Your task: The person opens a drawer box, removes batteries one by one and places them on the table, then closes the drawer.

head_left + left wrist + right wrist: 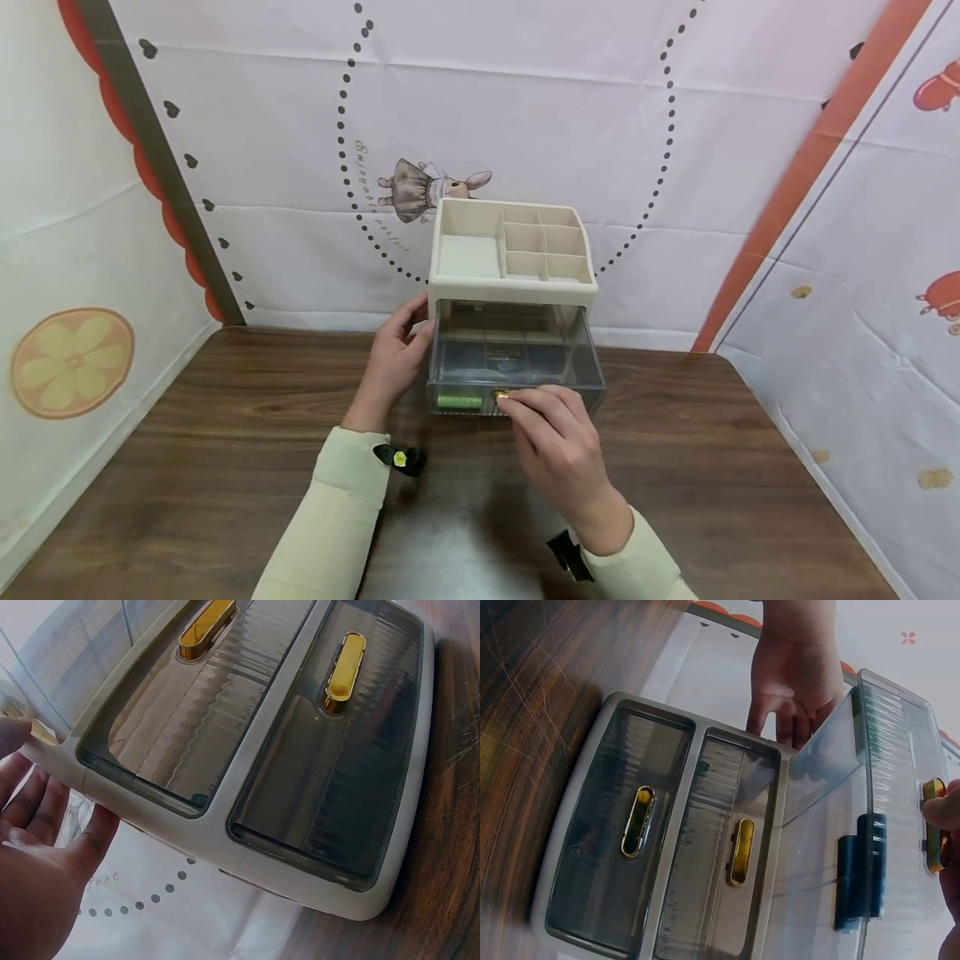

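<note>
A cream desktop organizer (513,292) stands on the table, its top clear drawer (517,367) pulled out. My right hand (558,446) pinches the gold handle (933,825) on that drawer's front. Flat against the organizer's left side rests my left hand (397,354), also seen in the right wrist view with its fingers mostly straight. Inside the drawer lies a green cylinder (459,402) near the left front. Dark blue cylindrical shapes (861,874) show through the clear wall in the right wrist view. Two lower drawers with gold handles (345,671) sit closed.
The organizer's top has a large compartment (470,254) and several small ones (558,240). A dark wooden table (225,467) lies underneath. Behind it hangs a printed white cloth (517,108), with further cloth walls on the left and right.
</note>
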### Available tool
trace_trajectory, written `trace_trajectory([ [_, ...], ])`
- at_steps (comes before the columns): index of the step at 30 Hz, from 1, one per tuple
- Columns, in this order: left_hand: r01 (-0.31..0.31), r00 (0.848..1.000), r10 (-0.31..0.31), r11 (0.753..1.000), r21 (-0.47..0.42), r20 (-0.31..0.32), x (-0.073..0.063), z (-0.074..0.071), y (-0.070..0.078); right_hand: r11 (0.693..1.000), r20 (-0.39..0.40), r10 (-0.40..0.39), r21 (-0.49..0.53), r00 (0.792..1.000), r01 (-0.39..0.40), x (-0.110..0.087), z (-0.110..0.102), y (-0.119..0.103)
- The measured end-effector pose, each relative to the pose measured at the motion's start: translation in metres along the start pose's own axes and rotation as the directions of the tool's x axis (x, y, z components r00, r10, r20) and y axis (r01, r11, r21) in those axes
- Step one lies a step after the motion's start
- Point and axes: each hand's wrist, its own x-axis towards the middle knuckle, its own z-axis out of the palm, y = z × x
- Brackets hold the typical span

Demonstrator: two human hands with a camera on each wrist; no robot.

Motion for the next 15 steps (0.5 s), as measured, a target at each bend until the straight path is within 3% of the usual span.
trace_trajectory([
  [5,-0.008,1.0,0.008,1.0,-0.005,0.006,-0.001,-0.001,0.0,0.998,0.033,0.051,0.046,0.998,-0.052,0.002,-0.007,-0.002],
  [9,-0.021,1.0,0.021,1.0,-0.002,-0.004,-0.001,-0.001,0.0,0.993,0.107,0.094,0.066,0.99,-0.101,0.006,-0.014,-0.003],
  [15,-0.016,1.0,0.016,1.0,0.004,-0.001,-0.001,-0.002,-0.001,0.983,0.161,0.112,0.129,0.981,-0.133,0.021,-0.023,0.004],
])
